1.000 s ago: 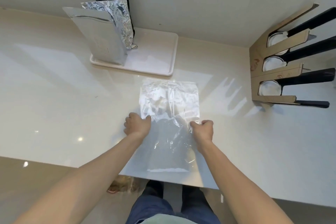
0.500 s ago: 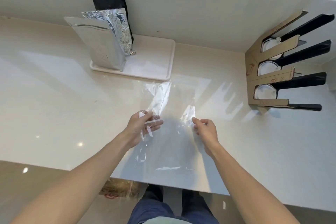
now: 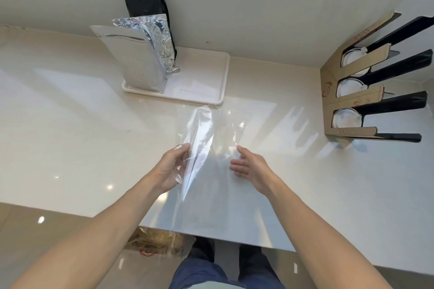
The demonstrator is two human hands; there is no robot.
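A clear plastic bag (image 3: 199,138) is lifted off the pale countertop (image 3: 70,136), its far end reaching toward the white tray (image 3: 206,77). My left hand (image 3: 172,166) grips the bag's left edge, thumb on top and fingers behind the film. My right hand (image 3: 250,165) hovers to the right of the bag with its fingers relaxed and spread, holding nothing that I can see. The bag's near end hangs down past the counter's front edge.
Two silver foil pouches (image 3: 141,61) and a black pouch (image 3: 146,7) stand at the tray's left end by the wall. A cardboard rack with round white lids (image 3: 347,91) sits at the right. Below the counter edge lie a crinkled bag (image 3: 152,241) and my legs.
The bag was lying flat with both hands pressing on it; it has been lifted and turned edge-up. My right hand let go and opened, while my left kept its grip.
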